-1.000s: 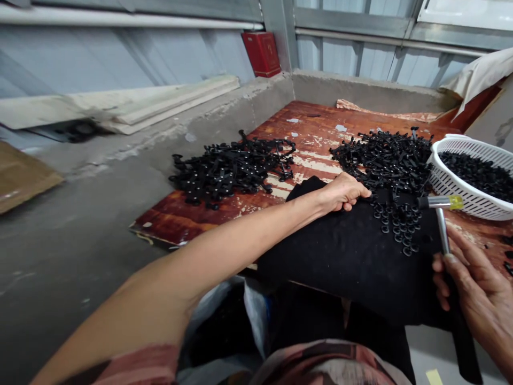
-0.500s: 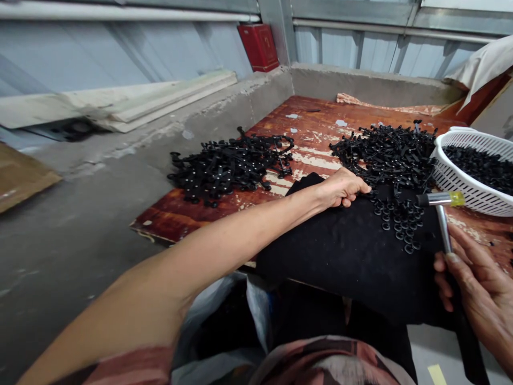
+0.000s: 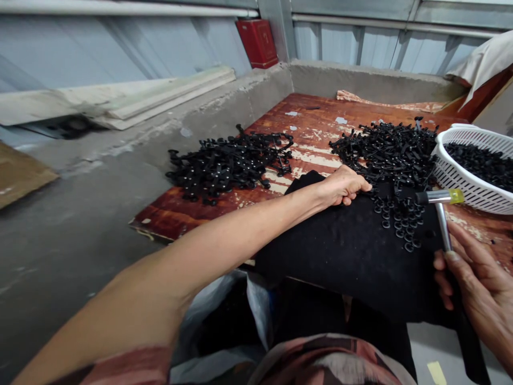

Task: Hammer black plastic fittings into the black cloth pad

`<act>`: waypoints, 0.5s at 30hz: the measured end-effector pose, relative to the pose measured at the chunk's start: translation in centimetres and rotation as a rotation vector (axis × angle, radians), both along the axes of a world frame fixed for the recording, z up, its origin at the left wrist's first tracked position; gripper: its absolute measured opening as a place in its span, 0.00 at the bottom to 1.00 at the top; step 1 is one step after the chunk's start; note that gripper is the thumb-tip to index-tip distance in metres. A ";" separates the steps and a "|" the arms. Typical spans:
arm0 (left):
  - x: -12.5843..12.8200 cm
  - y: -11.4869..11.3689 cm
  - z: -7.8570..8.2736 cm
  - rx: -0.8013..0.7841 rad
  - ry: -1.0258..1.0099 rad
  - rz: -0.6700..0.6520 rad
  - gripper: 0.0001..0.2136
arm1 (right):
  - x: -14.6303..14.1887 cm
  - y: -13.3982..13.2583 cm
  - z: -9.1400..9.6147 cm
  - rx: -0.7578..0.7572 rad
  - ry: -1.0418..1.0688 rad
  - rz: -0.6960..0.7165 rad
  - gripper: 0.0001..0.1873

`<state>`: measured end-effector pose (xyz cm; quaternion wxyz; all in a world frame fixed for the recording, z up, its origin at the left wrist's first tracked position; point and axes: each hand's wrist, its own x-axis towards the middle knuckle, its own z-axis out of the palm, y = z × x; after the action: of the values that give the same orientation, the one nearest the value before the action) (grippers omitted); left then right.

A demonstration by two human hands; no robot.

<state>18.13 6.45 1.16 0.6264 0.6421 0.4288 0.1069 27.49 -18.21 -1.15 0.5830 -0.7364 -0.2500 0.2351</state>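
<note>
My left hand [image 3: 343, 185] reaches across a black cloth pad [image 3: 344, 251], fingers curled at the edge of a heap of black plastic parts [image 3: 390, 149]; what they pinch is hidden. My right hand [image 3: 475, 289] is wrapped round the handle of a small hammer [image 3: 441, 206] with a metal shaft and a yellow-tipped head. The hammer head hovers beside a cluster of small black rings [image 3: 401, 219] lying on the cloth.
A second heap of black parts [image 3: 230, 166] lies left on the worn red board [image 3: 316, 133]. At the right stands a white basket [image 3: 452, 171] holding black pieces. A concrete ledge, pale planks [image 3: 160, 99] and a red box [image 3: 257, 43] sit behind.
The view has drifted slightly; both hands and the hammer stay almost where they were.
</note>
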 end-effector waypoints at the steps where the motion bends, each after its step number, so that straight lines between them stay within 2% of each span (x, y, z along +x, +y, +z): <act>1: 0.0 0.0 0.0 0.005 0.006 -0.001 0.17 | 0.0 0.0 0.0 -0.001 -0.001 0.005 0.38; 15: 0.0 -0.2 0.5 0.033 0.035 0.000 0.18 | -0.1 0.0 0.1 -0.013 0.010 -0.007 0.39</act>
<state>18.09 6.30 1.64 0.6082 0.6540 0.4380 0.1027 27.38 -18.23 -1.03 0.5802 -0.7399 -0.2432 0.2384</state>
